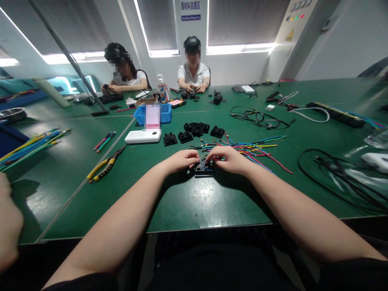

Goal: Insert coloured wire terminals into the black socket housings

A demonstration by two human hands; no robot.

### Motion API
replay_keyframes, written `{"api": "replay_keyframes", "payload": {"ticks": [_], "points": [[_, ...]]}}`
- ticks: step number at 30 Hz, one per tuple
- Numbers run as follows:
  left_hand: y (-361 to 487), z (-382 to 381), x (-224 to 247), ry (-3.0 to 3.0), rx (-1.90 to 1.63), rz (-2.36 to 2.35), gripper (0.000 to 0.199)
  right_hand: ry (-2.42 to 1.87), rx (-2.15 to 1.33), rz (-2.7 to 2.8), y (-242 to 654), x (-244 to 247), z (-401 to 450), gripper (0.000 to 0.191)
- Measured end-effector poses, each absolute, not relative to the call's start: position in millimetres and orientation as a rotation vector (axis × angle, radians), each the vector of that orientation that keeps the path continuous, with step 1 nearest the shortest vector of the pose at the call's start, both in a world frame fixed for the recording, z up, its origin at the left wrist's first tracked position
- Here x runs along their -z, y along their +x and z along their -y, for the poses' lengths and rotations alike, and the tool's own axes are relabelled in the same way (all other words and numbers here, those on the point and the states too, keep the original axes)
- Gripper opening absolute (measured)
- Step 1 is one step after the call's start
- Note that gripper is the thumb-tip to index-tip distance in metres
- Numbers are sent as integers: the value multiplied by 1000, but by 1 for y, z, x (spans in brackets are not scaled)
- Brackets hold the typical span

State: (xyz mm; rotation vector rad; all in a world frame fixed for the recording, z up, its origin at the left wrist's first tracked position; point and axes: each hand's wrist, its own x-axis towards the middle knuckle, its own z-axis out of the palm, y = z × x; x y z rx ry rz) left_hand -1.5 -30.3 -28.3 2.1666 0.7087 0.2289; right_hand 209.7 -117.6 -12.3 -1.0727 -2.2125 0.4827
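A small black plastic housing (204, 170) lies on the green table right in front of me. My left hand (183, 160) is closed, its fingertips gripping the left side of the housing. From the other side my right hand (228, 159) curls down, thumb and forefinger pinched at the part's top right. What sits between those right fingertips is too small to make out. Just beyond my hands spreads a loose pile of coloured wires (257, 146) with small metal ends. Several similar black housings (197, 129) stand behind it.
Yellow-handled pliers (106, 165), a white power bank (143, 136) and a blue bin (165, 113) are to the left. Black cables (336, 178) lie at right. Two co-workers (194, 74) sit across the table; another person's arm (9, 226) shows at the left edge.
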Motion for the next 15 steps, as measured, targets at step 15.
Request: {"api": "replay_keyframes", "payload": {"ticks": [15], "points": [[5, 34, 20, 2258, -197, -743, 15, -1032, -437, 2240, 204, 18, 113, 28]]}}
